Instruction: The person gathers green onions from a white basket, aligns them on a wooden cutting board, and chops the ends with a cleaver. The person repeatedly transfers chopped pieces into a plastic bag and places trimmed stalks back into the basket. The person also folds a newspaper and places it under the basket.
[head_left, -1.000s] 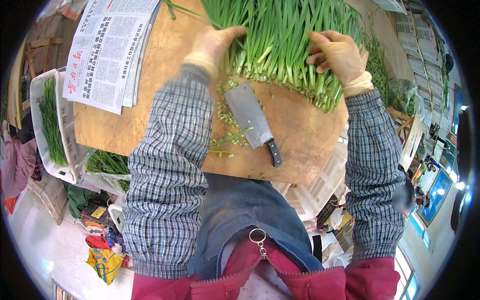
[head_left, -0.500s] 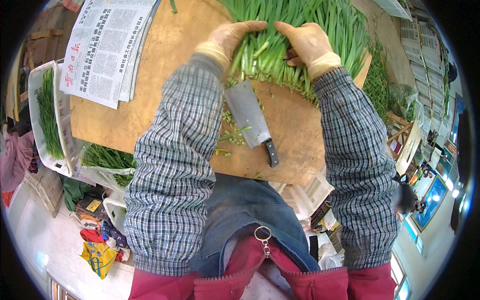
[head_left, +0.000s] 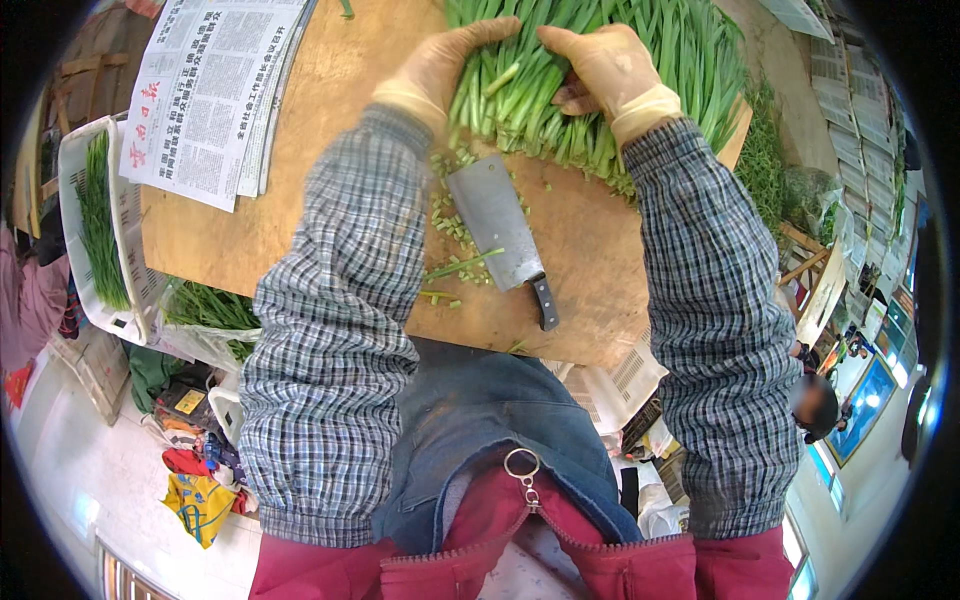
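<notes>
A thick bunch of garlic chives point(head_left: 570, 110) lies across the far part of the wooden board, pale cut ends toward me. My left hand point(head_left: 440, 68), in a thin pale glove, is around the bunch's left side, thumb over the top and the other fingers mostly hidden. Gloved the same way, my right hand point(head_left: 615, 72) is closed on stalks near their cut ends, with its thumb pointing at the left one. Between my forearms a cleaver point(head_left: 497, 220) rests flat, its black handle toward me. Small chopped stem bits point(head_left: 447, 212) are scattered left of its blade.
A newspaper stack point(head_left: 205, 95) covers the board's far left. Beside the wooden board point(head_left: 590, 290) stands a white crate point(head_left: 128, 240) of greens, with a bag of greens point(head_left: 210, 308) close by. More loose greens point(head_left: 762, 165) lie beyond the right edge.
My left hand has shifted slightly left and toward the far side. The right hand's fingers have moved a little left along the stalks. The cleaver stays on the board.
</notes>
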